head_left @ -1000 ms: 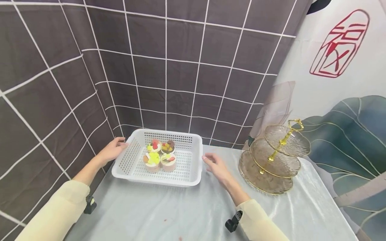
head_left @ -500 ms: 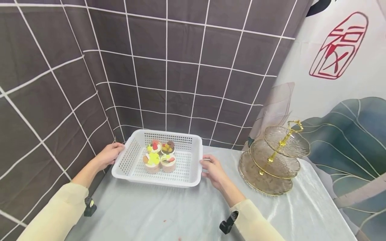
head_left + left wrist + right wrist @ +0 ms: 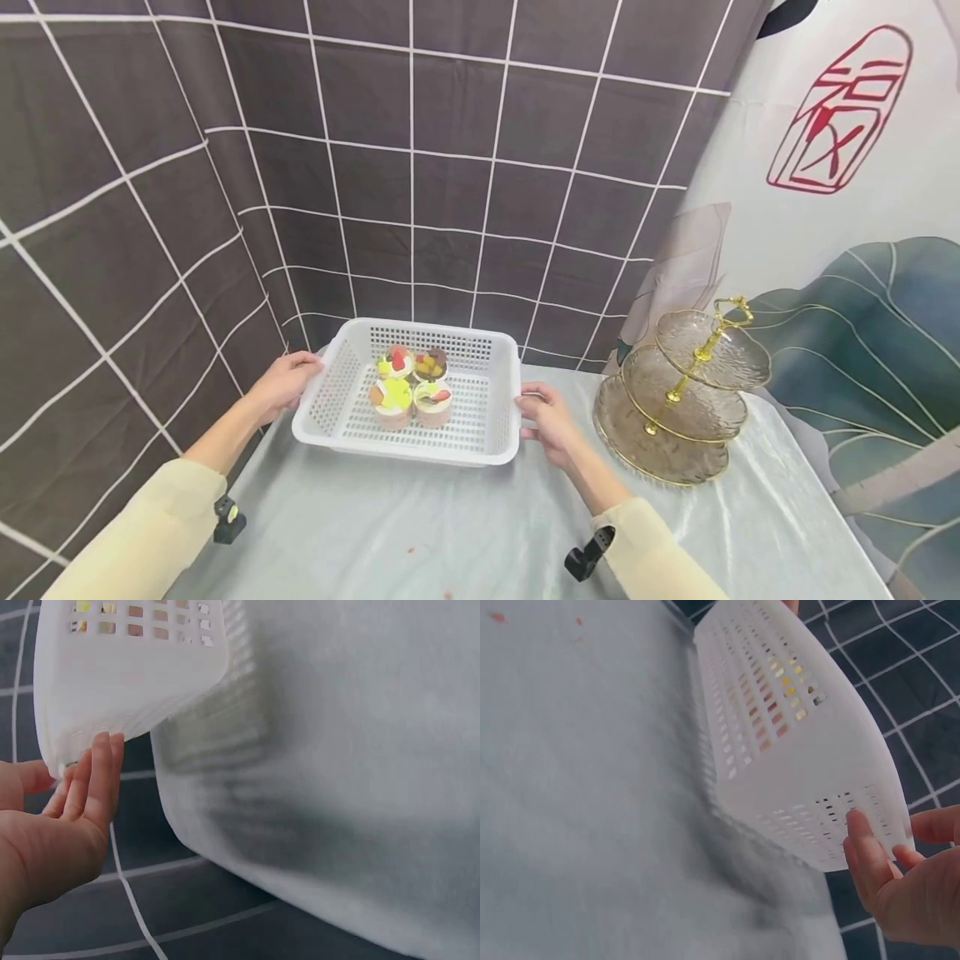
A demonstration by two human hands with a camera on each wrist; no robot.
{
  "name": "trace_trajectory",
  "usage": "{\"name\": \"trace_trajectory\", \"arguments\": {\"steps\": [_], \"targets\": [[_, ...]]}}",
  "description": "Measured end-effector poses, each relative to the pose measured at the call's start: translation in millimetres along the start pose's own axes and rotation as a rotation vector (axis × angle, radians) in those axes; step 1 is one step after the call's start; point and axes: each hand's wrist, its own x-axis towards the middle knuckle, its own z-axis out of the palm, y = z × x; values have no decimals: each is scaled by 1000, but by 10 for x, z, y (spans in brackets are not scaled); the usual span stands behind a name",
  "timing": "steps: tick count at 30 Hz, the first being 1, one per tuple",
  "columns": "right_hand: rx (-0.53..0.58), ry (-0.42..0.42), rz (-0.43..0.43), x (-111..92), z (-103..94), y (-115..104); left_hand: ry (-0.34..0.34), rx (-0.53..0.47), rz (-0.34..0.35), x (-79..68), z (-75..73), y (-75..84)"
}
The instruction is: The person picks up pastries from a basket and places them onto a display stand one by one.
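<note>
A white perforated plastic basket (image 3: 405,454) stands between my two hands in the head view. Inside it, toward its left half, several small cakes (image 3: 393,402) with fruit toppings sit close together. My left hand (image 3: 283,385) holds the basket's left rim, thumb on top; in the left wrist view its fingers (image 3: 100,776) lie along the outer wall. On the opposite side my right hand (image 3: 555,423) grips the right rim. The right wrist view shows its fingertips (image 3: 857,821) against the outer end wall. Whether the basket's base touches the table is hard to tell.
A three-tier glass cake stand (image 3: 651,427) with a gold stem and handle is on the right of the table (image 3: 390,533), which wears a pale, shiny cloth. Dark grid-patterned curtain (image 3: 465,192) hangs behind and on the left. Another printed cloth (image 3: 847,292) hangs at right.
Both hands have closed in on the basket's rims and taken hold. Since half a second ago, the basket with its cakes has shifted slightly right along with both hands. The cake stand stays put.
</note>
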Motion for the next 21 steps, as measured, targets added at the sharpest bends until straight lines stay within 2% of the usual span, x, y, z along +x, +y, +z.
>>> {"name": "trace_trajectory", "arguments": {"steps": [6, 12, 21], "targets": [[-61, 7, 0, -162, -350, -188, -26, -81, 17, -70, 280, 184], [-89, 1, 13, -325, -675, -282, -30, -76, 9, -172, 547, 331], [-156, 24, 69, -614, -999, -240, -7, -64, 2, -293, 935, 344]]}}
